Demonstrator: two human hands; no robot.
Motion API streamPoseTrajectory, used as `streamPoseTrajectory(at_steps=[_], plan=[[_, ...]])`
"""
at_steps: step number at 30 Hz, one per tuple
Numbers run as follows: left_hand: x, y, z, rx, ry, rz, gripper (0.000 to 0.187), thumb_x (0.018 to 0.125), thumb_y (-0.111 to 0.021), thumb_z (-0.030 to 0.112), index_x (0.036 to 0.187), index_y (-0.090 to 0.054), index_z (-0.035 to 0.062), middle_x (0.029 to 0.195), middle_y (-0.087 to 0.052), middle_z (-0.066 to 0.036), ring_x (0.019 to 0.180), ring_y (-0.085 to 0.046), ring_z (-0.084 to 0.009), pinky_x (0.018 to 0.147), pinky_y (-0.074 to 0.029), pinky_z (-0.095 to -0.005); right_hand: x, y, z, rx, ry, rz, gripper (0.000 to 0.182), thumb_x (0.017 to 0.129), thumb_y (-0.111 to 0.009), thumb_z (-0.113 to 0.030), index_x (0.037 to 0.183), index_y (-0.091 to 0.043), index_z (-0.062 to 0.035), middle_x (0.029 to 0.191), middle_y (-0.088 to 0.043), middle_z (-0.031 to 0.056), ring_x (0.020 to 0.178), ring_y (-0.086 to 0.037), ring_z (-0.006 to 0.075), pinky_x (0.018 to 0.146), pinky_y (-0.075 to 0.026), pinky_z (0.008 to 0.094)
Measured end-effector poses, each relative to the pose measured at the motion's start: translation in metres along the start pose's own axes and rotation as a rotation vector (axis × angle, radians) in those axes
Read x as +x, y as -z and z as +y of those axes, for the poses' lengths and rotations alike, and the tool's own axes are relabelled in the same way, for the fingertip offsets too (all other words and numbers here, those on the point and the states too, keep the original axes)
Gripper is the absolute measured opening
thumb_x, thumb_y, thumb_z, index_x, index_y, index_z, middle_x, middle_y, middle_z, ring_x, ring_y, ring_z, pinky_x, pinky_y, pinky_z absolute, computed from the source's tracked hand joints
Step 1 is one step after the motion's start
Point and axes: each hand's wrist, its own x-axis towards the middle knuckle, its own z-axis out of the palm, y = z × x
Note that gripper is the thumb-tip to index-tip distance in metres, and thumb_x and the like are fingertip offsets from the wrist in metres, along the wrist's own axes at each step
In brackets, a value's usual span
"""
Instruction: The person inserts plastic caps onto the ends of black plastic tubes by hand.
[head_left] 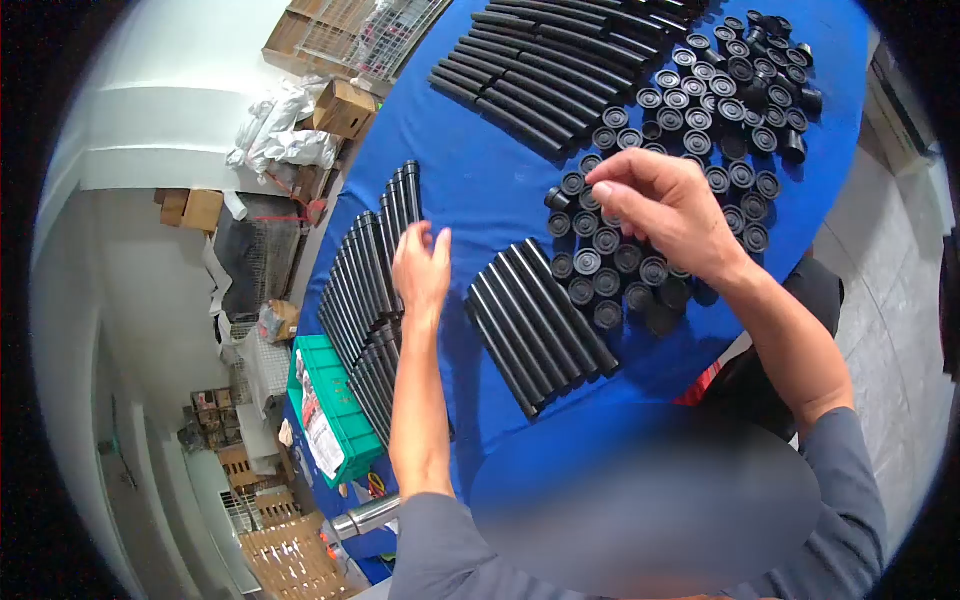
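My left hand (421, 272) is over the right edge of a row of black tubes with capped ends (362, 262). Its thumb and fingers are apart, and I see nothing held in them. Above the spread of round black caps (606, 240) is my right hand (668, 208), thumb and forefinger brought together in a pinch. Whatever may be between those fingertips is too small or hidden to make out. Between the two hands lies a group of plain black tubes (540, 325), side by side on the blue cloth (450, 190).
More black tubes (545, 75) lie in rows at the table's far side. A green crate (340, 410) stands at the left edge, near a metal cylinder (368, 515). Cardboard boxes (345, 108) and white plastic bags (290, 135) are beyond the table.
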Motion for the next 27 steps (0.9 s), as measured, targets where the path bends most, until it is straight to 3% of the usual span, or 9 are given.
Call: streamPoseTrajectory(at_steps=[3, 6, 7, 10, 12, 17, 18, 21, 27], plan=[[-0.068, 0.009, 0.005, -0.128, 0.023, 0.095, 0.030, 0.090, -0.075, 0.022, 0.109, -0.069, -0.0005, 0.089, -0.069, -0.011, 0.080, -0.068, -0.0202, 0.074, -0.054, -0.0345, 0.002, 0.012, 0.005, -0.145, 0.116, 0.066, 0.016, 0.096, -0.069, -0.013, 0.101, -0.071, 0.0014, 0.072, -0.063, -0.0045, 0.064, -0.055, 0.0019, 0.056, -0.045, 0.0224], [-0.134, 0.008, 0.004, -0.223, 0.120, 0.087, 0.030, 0.092, -0.073, 0.019, 0.115, -0.069, -0.0008, 0.101, -0.069, -0.012, 0.088, -0.068, -0.0215, 0.078, -0.056, -0.0355, 0.004, 0.014, 0.015, -0.202, 0.166, 0.074, 0.013, 0.094, -0.066, -0.009, 0.101, -0.070, 0.0011, 0.076, -0.066, 0.0020, 0.066, -0.061, 0.0092, 0.060, -0.048, 0.0267], [-0.155, 0.008, 0.011, -0.312, 0.214, 0.063, 0.031, 0.094, -0.072, 0.017, 0.118, -0.069, -0.0006, 0.108, -0.069, -0.013, 0.092, -0.069, -0.0221, 0.080, -0.056, -0.0355, 0.008, 0.013, 0.019, -0.294, 0.277, 0.063, 0.013, 0.093, -0.065, -0.007, 0.102, -0.070, 0.0006, 0.081, -0.066, 0.0051, 0.071, -0.063, 0.0141, 0.063, -0.049, 0.0295], [-0.199, -0.004, -0.002, -0.255, 0.003, 0.041, 0.033, 0.099, -0.064, 0.017, 0.127, -0.067, 0.0009, 0.135, -0.063, -0.018, 0.124, -0.061, -0.0310, 0.102, -0.049, -0.0395, 0.018, 0.008, 0.034, -0.575, 0.491, -0.030, 0.021, 0.087, -0.058, 0.000, 0.104, -0.070, -0.0017, 0.104, -0.066, 0.0170, 0.097, -0.064, 0.0351, 0.085, -0.051, 0.0435], [-0.213, -0.009, 0.003, -0.311, 0.056, -0.014, 0.035, 0.101, -0.060, 0.021, 0.129, -0.067, 0.0022, 0.146, -0.055, -0.022, 0.136, -0.052, -0.0367, 0.116, -0.036, -0.0437, 0.025, -0.004, 0.041, -0.761, 0.522, -0.089, 0.026, 0.084, -0.059, 0.000, 0.108, -0.071, -0.0036, 0.107, -0.066, 0.0140, 0.105, -0.061, 0.0336, 0.093, -0.048, 0.0437], [-0.226, -0.031, -0.023, -0.575, 0.243, 0.176, 0.031, 0.096, -0.068, 0.015, 0.121, -0.069, -0.0036, 0.146, -0.054, -0.024, 0.134, -0.055, -0.0361, 0.110, -0.043, -0.0412, 0.067, -0.038, 0.053, -1.265, 0.673, -0.262, 0.026, 0.083, -0.064, -0.007, 0.107, -0.072, -0.0092, 0.117, -0.065, 0.0142, 0.116, -0.057, 0.0331, 0.102, -0.043, 0.0459], [-0.226, -0.030, -0.021, -0.600, 0.260, 0.179, 0.031, 0.095, -0.070, 0.015, 0.120, -0.068, -0.0039, 0.145, -0.055, -0.024, 0.132, -0.056, -0.0357, 0.108, -0.045, -0.0405, 0.077, -0.044, 0.049, -1.376, 0.466, -0.457, 0.027, 0.091, -0.064, -0.012, 0.117, -0.071, -0.0136, 0.129, -0.059, 0.0142, 0.132, -0.047, 0.0346, 0.112, -0.037, 0.0446], [-0.223, -0.026, -0.017, -0.628, 0.285, 0.176, 0.033, 0.092, -0.073, 0.014, 0.119, -0.067, -0.0040, 0.142, -0.058, -0.023, 0.129, -0.059, -0.0348, 0.105, -0.049, -0.0395, 0.105, -0.049, 0.080, -1.463, 0.501, -0.560, 0.025, 0.081, -0.067, -0.011, 0.105, -0.073, -0.0131, 0.113, -0.064, 0.0131, 0.118, -0.056, 0.0326, 0.103, -0.042, 0.0450], [-0.221, -0.021, -0.010, -0.601, 0.286, 0.195, 0.034, 0.090, -0.074, 0.016, 0.119, -0.067, -0.0019, 0.139, -0.060, -0.020, 0.125, -0.062, -0.0337, 0.101, -0.052, -0.0403, 0.118, -0.052, 0.090, -1.564, 0.391, -0.748, 0.027, 0.083, -0.064, -0.010, 0.107, -0.075, -0.0173, 0.113, -0.064, 0.0093, 0.117, -0.058, 0.0316, 0.099, -0.047, 0.0438]])
